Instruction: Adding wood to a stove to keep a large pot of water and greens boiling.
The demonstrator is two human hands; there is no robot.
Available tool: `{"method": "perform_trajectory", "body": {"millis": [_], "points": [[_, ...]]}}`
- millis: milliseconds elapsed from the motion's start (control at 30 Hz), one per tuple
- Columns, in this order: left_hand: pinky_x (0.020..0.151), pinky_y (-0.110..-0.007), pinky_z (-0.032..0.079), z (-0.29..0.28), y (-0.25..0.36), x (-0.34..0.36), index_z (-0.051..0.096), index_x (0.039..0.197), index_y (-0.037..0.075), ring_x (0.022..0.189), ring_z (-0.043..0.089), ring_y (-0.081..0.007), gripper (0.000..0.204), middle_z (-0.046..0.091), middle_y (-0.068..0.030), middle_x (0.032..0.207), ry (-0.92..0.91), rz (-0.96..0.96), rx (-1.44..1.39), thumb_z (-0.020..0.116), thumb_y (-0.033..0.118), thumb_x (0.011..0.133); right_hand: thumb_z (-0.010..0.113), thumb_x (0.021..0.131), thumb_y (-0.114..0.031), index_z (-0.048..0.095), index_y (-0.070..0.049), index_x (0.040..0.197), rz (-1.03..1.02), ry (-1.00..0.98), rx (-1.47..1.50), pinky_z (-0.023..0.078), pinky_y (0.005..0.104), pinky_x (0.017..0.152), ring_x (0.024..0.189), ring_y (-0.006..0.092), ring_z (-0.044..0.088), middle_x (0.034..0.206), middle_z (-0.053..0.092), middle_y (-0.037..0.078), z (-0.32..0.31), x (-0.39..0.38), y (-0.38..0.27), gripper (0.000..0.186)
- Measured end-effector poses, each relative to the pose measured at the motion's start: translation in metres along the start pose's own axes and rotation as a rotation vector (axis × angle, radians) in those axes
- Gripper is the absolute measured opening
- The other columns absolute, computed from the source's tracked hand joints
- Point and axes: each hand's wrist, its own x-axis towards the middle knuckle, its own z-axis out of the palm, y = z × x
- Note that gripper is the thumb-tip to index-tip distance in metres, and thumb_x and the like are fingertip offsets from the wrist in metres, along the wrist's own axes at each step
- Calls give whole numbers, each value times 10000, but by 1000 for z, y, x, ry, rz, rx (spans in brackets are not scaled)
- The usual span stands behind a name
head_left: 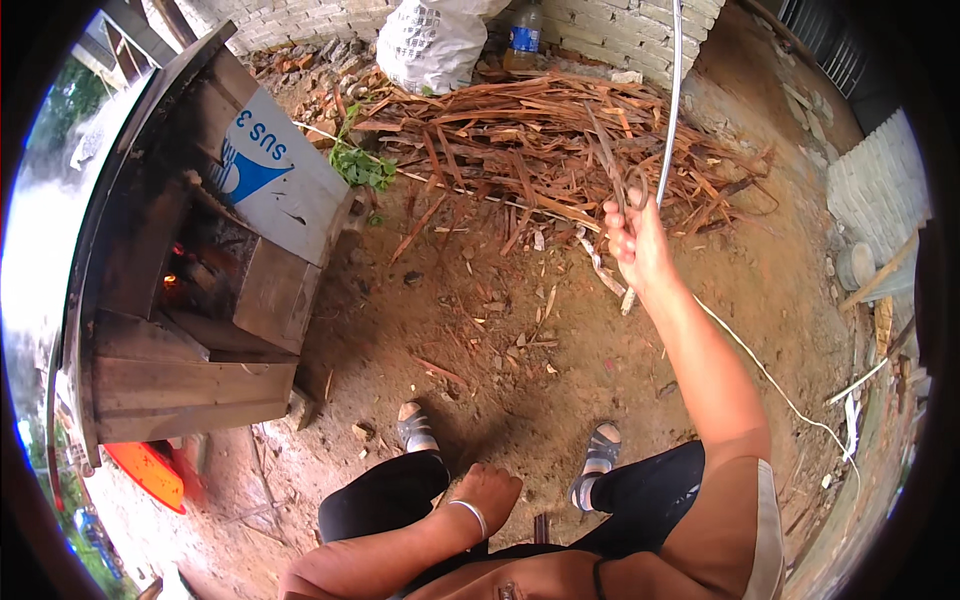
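Note:
My right hand [635,240] is closed on rusty metal tongs [610,160] with looped handles, held over a heap of reddish wood strips [500,135]. A long pale pipe [672,100] runs past behind that hand; I cannot tell whether it is gripped too. My left hand [485,495] is curled closed low between my knees, its palm and anything in it hidden. To the left stands a sooty metal stove [195,370] with small flames [175,280] in its open mouth and a pale sheet panel [300,210] on its side.
A white sack [425,45] and plastic bottle [522,45] stand by the brick wall [620,30]. Green leaves [365,170] lie beside the wood. A thin cable [760,370] crosses the dirt at right, near leaning boards [880,300]. An orange plastic object [145,470] sits below the stove.

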Motion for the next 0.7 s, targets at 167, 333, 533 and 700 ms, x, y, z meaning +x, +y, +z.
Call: {"method": "perform_trajectory", "body": {"millis": [167,333,533,700], "points": [[797,-399,445,-1,1,-3,616,924,86,903,617,-269,137,643,-110,904,11,17,0,518,157,858,355,1018,-422,397,-136,1105,-18,12,38,231,167,384,474,22,307,773,485,19,-12,62,1,303],[817,-401,443,-3,1,-4,613,924,82,907,619,-277,136,643,-110,903,-21,25,-9,513,145,857,391,1012,-370,404,-119,1045,-6,-4,-54,242,171,386,478,27,323,816,504,37,-32,101,8,254],[833,-420,435,8,5,-3,611,938,88,917,621,-273,139,645,-100,902,-47,25,1,524,139,843,441,982,-234,412,-76,971,-28,-12,-67,255,184,396,480,35,333,790,514,36,-27,122,-2,161],[826,-401,438,3,7,-4,611,945,93,915,623,-261,142,647,-89,904,-56,22,7,532,146,839,455,975,-195,453,-25,932,-57,-72,-62,283,196,414,499,41,355,760,504,21,-18,89,7,175]]}}
